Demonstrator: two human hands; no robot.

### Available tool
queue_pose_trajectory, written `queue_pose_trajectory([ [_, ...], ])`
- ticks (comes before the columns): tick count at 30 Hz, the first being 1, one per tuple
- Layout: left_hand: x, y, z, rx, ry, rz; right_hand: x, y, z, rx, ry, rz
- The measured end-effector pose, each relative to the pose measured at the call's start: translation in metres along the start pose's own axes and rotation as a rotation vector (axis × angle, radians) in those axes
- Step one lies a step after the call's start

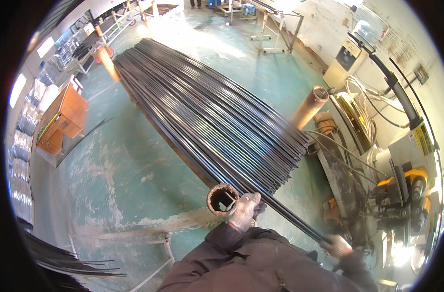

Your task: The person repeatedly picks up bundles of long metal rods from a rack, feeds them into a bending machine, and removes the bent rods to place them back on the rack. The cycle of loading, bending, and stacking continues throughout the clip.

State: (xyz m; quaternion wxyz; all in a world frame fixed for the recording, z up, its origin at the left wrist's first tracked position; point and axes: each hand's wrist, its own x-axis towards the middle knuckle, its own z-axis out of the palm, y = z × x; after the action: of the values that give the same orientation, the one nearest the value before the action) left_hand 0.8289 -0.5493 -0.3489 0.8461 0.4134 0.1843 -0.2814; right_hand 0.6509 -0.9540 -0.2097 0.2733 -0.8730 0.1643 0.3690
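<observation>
Long dark metal tubes [290, 214] stick out toward me from a wide stack of similar tubes [197, 107]. My right hand [338, 246], in a pale glove and slightly blurred, is closed around their near ends at the lower right. My left hand [245, 211], gloved too, has its fingers curled against the same tubes, where they leave the stack; part of its grip is hidden. Right beside that hand stands a rusty round post [223, 199] with an open top.
Another rusty post [309, 107] rises at the stack's right end, and an orange post [109, 63] at its far left. Machinery with hoses [402, 180] lines the right wall. A wooden desk [66, 117] is at left; dark rods [71, 258] lie lower left.
</observation>
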Motion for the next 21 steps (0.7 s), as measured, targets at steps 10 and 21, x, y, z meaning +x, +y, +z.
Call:
queue_pose_trajectory([
  [10,0.006,-0.010,0.064,-0.522,0.167,-0.102,-0.054,0.075,0.092,-0.332,0.568,0.137],
  [21,0.000,0.079,0.257,-0.284,-0.202,0.261,-0.100,0.404,0.028,-0.204,1.023,0.443],
])
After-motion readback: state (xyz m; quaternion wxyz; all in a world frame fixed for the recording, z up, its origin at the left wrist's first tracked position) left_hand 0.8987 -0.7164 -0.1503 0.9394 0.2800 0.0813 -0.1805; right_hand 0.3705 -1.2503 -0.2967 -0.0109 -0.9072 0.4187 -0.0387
